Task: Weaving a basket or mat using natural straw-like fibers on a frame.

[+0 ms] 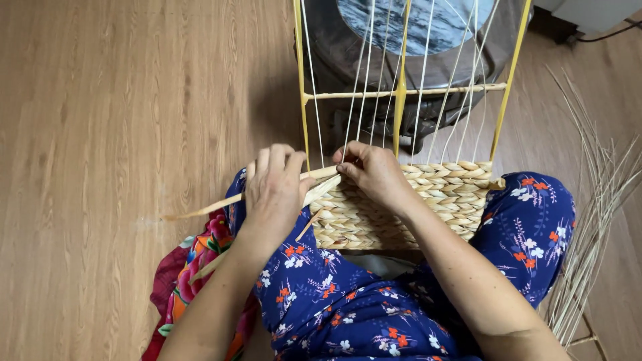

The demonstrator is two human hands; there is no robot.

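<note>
A yellow frame [400, 100] strung with white cords stands upright between my knees, with a woven band of pale straw [441, 200] across its lower part. My left hand [275, 190] grips a flat straw strand [200, 210] at the frame's left post; the strand's loose end trails off to the left over the floor. My right hand [376, 172] pinches the same strand at the top edge of the weave, among the middle cords. I wear blue flowered trousers [348, 307].
A bundle of loose dry straw stalks [602, 200] lies on the wooden floor at the right. A dark round stool with a marbled top [408, 33] stands behind the frame. A red flowered cloth [190, 274] lies under my left leg.
</note>
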